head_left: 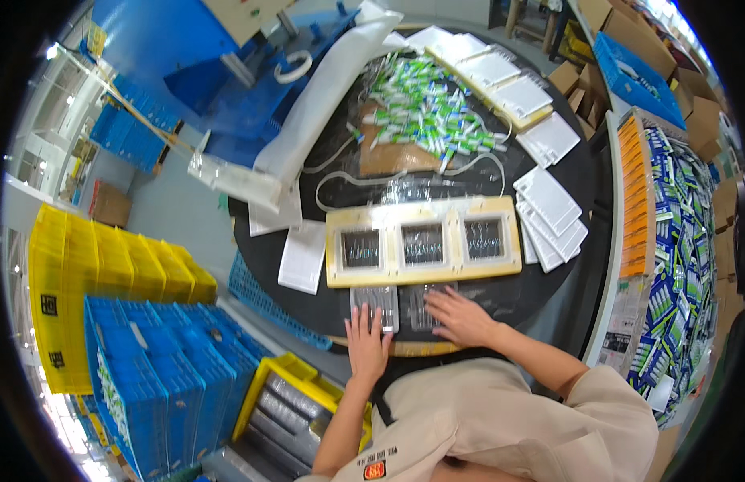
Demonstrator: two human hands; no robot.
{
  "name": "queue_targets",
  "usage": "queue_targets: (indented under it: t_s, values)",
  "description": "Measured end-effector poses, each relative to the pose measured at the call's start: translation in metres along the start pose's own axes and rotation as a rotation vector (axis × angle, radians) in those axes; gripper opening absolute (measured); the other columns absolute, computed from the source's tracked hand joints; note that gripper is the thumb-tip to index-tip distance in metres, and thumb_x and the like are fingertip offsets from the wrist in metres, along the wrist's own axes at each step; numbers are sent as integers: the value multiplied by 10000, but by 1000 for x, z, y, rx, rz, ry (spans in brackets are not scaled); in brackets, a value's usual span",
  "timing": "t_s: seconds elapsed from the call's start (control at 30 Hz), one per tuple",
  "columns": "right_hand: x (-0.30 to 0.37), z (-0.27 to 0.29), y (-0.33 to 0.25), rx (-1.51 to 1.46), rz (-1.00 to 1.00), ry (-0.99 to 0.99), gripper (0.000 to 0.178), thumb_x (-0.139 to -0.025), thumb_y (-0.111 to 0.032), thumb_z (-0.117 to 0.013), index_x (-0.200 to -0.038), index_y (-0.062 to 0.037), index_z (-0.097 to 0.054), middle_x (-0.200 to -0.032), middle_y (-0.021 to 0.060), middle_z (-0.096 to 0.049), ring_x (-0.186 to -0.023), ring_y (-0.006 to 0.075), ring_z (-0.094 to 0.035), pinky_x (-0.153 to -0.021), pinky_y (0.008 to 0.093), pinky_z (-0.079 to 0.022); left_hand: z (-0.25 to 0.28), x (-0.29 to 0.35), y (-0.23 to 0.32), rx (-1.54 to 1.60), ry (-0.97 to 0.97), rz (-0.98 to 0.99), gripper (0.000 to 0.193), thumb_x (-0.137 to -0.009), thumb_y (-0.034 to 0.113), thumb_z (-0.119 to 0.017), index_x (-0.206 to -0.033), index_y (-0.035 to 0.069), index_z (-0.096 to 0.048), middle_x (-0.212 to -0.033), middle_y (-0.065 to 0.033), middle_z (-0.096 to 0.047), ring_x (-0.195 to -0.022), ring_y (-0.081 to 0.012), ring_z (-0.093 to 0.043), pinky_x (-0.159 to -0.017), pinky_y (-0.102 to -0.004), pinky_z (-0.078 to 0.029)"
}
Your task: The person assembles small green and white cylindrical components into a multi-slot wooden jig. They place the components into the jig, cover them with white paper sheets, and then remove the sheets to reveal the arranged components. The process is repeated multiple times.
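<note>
My left hand (367, 344) lies with its fingers spread on the near end of a clear plastic blister tray (374, 299). Fingers stretched out, my right hand (461, 317) rests on a second clear blister tray (423, 302) just to the right. Both trays lie flat on the black round table (268, 210), against the near side of a long yellow-and-white frame (425, 277). Three windows run along this frame, each with clear ridged plastic showing inside. Whether either hand grips its tray's edge is partly hidden.
Beyond the frame lies a heap of slim green, white and blue pieces (425, 112). White cards (551, 209) fan out at right; another white card (303, 255) lies left. Blue machinery (228, 104) stands far left, yellow crates (107, 265) and blue crates (160, 361) nearer. Printed packs (677, 281) fill the right side.
</note>
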State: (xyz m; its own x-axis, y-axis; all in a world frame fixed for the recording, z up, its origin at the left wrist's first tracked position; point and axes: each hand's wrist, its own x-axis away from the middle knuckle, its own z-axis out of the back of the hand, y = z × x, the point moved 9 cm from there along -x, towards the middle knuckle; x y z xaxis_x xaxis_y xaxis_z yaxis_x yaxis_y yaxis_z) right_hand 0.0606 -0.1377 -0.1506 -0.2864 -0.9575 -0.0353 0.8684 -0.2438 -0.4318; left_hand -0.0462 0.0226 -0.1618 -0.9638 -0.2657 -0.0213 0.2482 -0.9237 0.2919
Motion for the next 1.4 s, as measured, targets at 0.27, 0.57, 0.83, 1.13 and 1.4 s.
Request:
queue_targets:
  t_s: [0.27, 0.57, 0.83, 1.13, 1.4]
  values:
    - [-83, 168, 167, -29, -404, 857, 145, -861, -11, -634, -988, -50, -690, -939, 152, -674, -848, 359, -676, -715, 438, -557, 65, -75, -1, 234, 182, -77, 417, -914, 231, -710, -1277, 45, -623, -1319, -158, -621, -1263, -345, -558, -1128, -516, -359]
    - [-163, 144, 239, 386, -269, 301, 150, -774, -9, -674, -924, -14, -657, -989, 113, -592, -972, 274, -631, -752, 363, -568, 30, -434, 5, 62, 208, -424, 231, -868, 134, -706, -1083, 58, -675, -1111, -119, -636, -1091, -312, -604, -896, -434, -499]
    - [-131, 124, 107, -482, -462, 819, 195, -855, 22, -733, -1049, 3, -733, -1014, 122, -690, -838, 215, -704, -712, 296, -584, 30, -444, 4, -70, 432, -584, 161, -823, 152, -719, -957, 62, -716, -1058, -100, -677, -1000, -283, -654, -832, -413, -516]
    - [-170, 65, 19, -116, -34, 707, 264, -778, 11, -730, -1037, 35, -687, -1009, 142, -670, -821, 266, -692, -671, 342, -584, 115, -200, -94, 598, 429, 27, 210, -786, -32, -721, -987, 22, -740, -951, -135, -674, -824, -287, -679, -710, -339, -543]
    - [-186, 41, 8, 0, -45, 687, 247, -796, -41, -716, -1021, 47, -668, -976, 130, -634, -830, 266, -657, -703, 352, -563, 81, -151, -55, 185, 384, -406, 293, -762, -5, -683, -1051, 30, -720, -1009, -111, -671, -900, -298, -671, -761, -384, -552]
